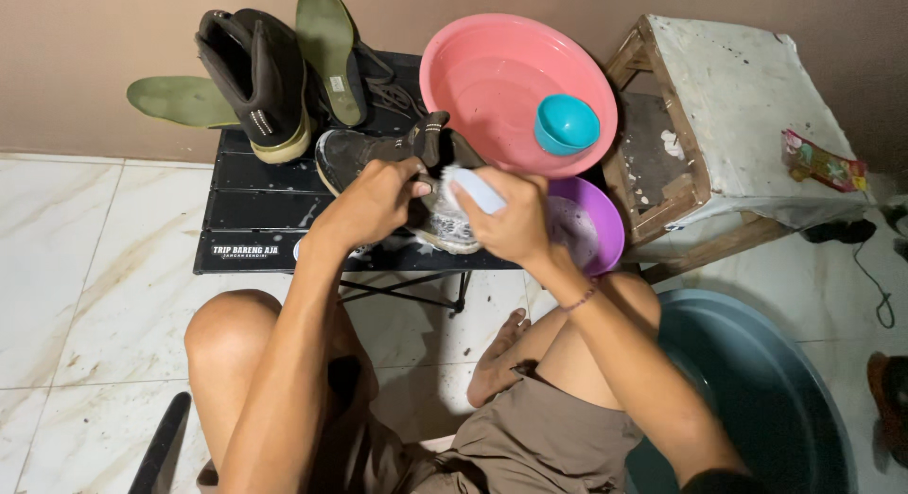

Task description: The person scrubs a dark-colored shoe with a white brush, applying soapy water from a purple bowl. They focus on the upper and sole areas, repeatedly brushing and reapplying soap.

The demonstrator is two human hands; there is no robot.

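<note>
A dark shoe [378,158] lies on its side on the low black counter [255,220], its long axis running left to right: the toe points left, the heel end sits under the hands, and the pale sole edge faces the person. Soap foam covers the heel part. The left hand [374,203] is curled around the middle of the shoe, holding it down. The right hand [511,220] is closed on a white brush [473,189], whose handle points up and left, pressed against the foamy heel.

A second shoe [257,83] stands upright at the back of the counter, beside two green insoles [329,50]. A pink basin [492,83] with a teal cup [566,125] leans to the right, a purple bowl [596,225] below it. A wooden stool [719,106] stands further right, and a grey tub [766,390] sits on the floor.
</note>
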